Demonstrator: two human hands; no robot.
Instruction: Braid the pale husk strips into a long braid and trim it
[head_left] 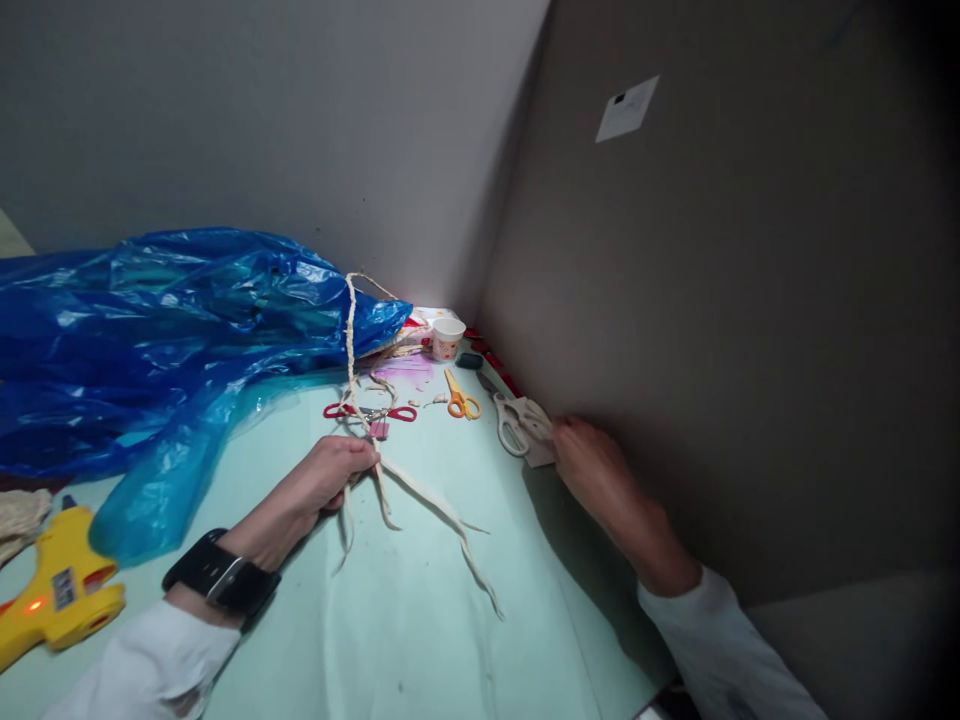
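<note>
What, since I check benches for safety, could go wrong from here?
The yellow plastic glue gun shows a lit orange light, so it may be hot; the shiny blue plastic bag lies right beside it and could melt.
The left hand pinches the cream twisted fibre cord where loose strands fan out; if that grip slips, the twist might unravel.
White-handled metal scissors lie close to the right hand, so a careless reach could nick a finger.

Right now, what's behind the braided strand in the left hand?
Blue plastic and, lower, red handles. What the braided strand and left hand cover there can't be seen.
</note>
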